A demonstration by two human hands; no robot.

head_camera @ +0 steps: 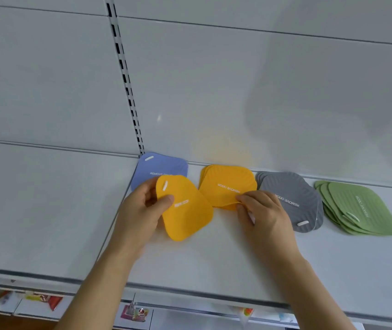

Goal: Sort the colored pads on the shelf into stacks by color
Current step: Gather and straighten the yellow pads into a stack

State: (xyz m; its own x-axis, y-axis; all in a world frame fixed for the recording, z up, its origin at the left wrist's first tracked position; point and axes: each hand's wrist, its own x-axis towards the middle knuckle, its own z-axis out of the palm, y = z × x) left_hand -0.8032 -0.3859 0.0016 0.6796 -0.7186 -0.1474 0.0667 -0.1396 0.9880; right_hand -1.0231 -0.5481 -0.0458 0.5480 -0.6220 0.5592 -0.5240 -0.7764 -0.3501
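While my left hand (142,206) pinches a loose yellow pad (185,215) above the shelf (214,263), my right hand (264,215) seems to grip the yellow stack (228,184), between blue pad (159,167) and grey stack (287,194).

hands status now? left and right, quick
Left hand: pinching a loose yellow pad, lifted.
Right hand: fingertips gripping the near edge of the yellow stack.

Four colors of pads on the shelf (214,258).
One blue pad (159,167), one loose yellow pad (185,217), one yellow stack (228,184), one gray stack (287,196), one green stack (357,208).
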